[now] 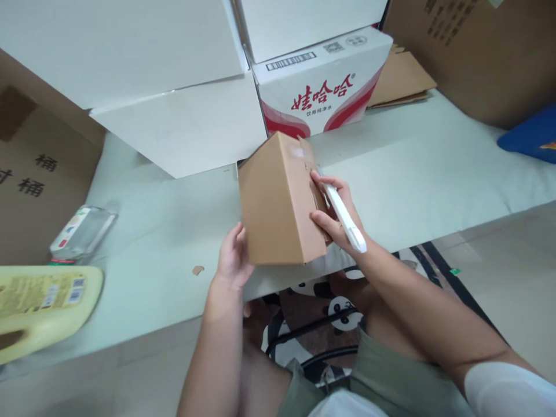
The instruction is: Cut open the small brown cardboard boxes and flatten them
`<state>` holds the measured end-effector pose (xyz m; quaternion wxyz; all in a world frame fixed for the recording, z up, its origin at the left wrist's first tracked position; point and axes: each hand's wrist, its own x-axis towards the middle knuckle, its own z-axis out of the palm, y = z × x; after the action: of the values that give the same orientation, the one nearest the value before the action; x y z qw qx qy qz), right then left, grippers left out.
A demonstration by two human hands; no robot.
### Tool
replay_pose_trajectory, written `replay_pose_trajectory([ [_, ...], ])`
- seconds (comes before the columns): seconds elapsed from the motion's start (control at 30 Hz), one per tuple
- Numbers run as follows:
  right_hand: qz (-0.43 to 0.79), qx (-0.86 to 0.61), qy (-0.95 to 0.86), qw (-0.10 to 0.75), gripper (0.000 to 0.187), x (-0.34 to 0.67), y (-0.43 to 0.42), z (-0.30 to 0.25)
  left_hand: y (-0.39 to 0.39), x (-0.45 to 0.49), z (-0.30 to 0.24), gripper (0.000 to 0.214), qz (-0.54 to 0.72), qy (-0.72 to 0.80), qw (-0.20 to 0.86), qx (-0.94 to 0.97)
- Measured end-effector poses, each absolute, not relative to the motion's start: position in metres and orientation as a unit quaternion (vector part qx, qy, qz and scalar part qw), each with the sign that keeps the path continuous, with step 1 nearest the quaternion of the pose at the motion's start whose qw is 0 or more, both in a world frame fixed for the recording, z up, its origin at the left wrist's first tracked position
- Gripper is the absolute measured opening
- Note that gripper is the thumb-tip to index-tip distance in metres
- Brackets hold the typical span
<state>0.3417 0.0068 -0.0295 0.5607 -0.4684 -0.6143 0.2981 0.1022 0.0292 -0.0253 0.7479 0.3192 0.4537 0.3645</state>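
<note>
A small brown cardboard box point(271, 202) is held tilted just above the front part of the table. My left hand point(235, 258) grips its lower left side, with the fingers partly hidden behind it. On the right, my right hand point(339, 211) is closed around a white utility knife point(347, 223), whose handle end points down toward my forearm. The thumb and a fingertip of that hand touch the box's right side, where the cardboard flap looks cut or torn. The knife's blade end cannot be made out. A small cardboard scrap point(198, 270) lies on the table left of my left hand.
Large white boxes point(186, 127) and a red-and-white water carton point(321, 92) stand behind. Left are a clear plastic package point(84, 231), a yellow bottle point(52, 307) and a brown carton point(43, 168). Right are folded cardboard point(402, 78) and a blue object point(530, 136) on the table point(430, 156).
</note>
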Motion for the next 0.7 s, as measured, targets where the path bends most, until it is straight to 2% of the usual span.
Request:
replay_pose_trajectory([
  [0.17,0.301,-0.482,-0.638,0.520,0.063,0.353,-0.002,-0.006,0.021,0.111,-0.037,0.043,0.368,0.485,0.726,0.320],
  [0.3,0.312,-0.460,-0.693,0.460,0.060,0.361,-0.010,0.013,0.019,0.106,-0.040,0.058,0.283,0.482,0.743,0.368],
  [0.37,0.314,-0.449,-0.716,0.432,0.058,0.360,-0.013,0.018,0.020,0.101,-0.037,0.062,0.309,0.529,0.660,0.435],
  [0.47,0.329,-0.427,-0.754,0.376,0.054,0.346,-0.019,0.026,0.024,0.093,-0.028,0.060,0.493,0.555,0.377,0.553],
  [0.53,0.336,-0.404,-0.786,0.327,0.049,0.332,-0.025,0.030,0.026,0.088,-0.021,0.050,0.552,0.494,0.262,0.618],
  [0.6,0.327,-0.392,-0.802,0.309,0.043,0.320,-0.030,0.035,0.028,0.086,-0.015,0.037,0.536,0.439,0.261,0.672],
  [0.7,0.324,-0.411,-0.769,0.367,0.036,0.313,-0.033,0.039,0.029,0.084,-0.012,0.034,0.526,0.428,0.283,0.679],
])
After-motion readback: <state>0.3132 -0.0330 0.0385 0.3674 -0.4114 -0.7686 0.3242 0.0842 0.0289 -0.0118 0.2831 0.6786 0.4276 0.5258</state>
